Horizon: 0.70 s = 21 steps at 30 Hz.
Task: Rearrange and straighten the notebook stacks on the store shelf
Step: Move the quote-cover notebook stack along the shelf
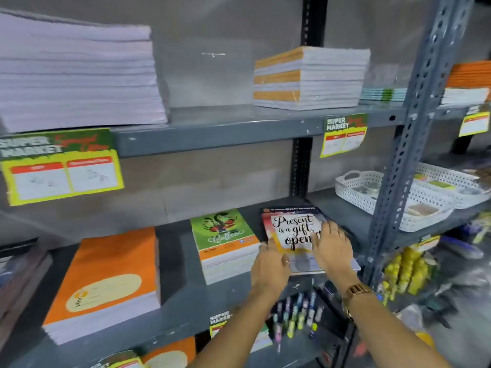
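On the middle shelf (180, 296) lies a low notebook stack whose top cover reads "Present is a gift" (289, 229). My left hand (269, 266) grips its front left edge, and my right hand (333, 248) presses flat on the cover's right side. Just left of it stands a taller stack with a green cover (223, 235). Further left sits a thick orange-covered stack (111, 280). On the upper shelf are a tall white stack (77, 75) and an orange-and-white stack (309, 78).
A grey perforated upright (406, 144) stands just right of my hands. White lattice baskets (372, 200) sit on the shelf behind it. Pens hang in a rack (295, 314) below the shelf edge. Price tags (61, 166) hang from the upper shelf.
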### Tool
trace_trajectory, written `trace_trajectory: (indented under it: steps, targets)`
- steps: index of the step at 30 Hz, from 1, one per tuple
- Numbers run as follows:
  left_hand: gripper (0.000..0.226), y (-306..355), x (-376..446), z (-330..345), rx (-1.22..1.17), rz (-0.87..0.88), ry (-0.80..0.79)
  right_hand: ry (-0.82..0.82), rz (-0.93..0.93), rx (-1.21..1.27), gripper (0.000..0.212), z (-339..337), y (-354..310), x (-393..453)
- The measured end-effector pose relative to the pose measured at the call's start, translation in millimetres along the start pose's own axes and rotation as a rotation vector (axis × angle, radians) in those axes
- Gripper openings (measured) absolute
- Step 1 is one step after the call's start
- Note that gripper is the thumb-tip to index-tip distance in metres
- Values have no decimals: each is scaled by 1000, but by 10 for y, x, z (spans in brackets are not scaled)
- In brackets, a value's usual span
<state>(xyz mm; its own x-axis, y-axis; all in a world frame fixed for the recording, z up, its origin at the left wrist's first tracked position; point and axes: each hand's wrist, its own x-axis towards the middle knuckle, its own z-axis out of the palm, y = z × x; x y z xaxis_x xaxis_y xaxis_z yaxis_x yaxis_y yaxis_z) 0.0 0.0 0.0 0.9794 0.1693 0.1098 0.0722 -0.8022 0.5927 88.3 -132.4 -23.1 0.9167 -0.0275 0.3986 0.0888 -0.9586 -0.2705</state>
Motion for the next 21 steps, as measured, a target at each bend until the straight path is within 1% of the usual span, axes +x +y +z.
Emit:
trace_trajectory:
  steps: [3,5,7,9,10,12,13,16,18,21]
  targets:
    - [49,10,138,183,-18,-170,-105,-133,146,-60,53,78,211,85]
    - [42,-19,226,288,-77,-256,-150,-217,254,-41,58,130,346,144]
    - [35,-50,286,368,-171,-320,-140,-287,339,-8,64,198,427,185]
    - [22,-79,338,411,-249,-373,-115,-339,388,20,65,259,474,238]
    - [21,-95,368,421,-277,-403,-103,-349,399,30,63,275,483,260]
    - [36,-120,436,458,-310,-460,-72,-346,411,31,58,299,485,303]
    - [39,-131,474,471,-338,-487,-66,-339,414,22,57,301,476,325]
    - [31,-115,546,476,-459,-566,-74,-327,438,2,55,306,465,371]
    - [24,-71,546,456,-593,-600,-86,-342,473,11,53,298,468,392]
    - [29,-2,523,466,-763,-607,-74,-371,528,83,48,304,494,410]
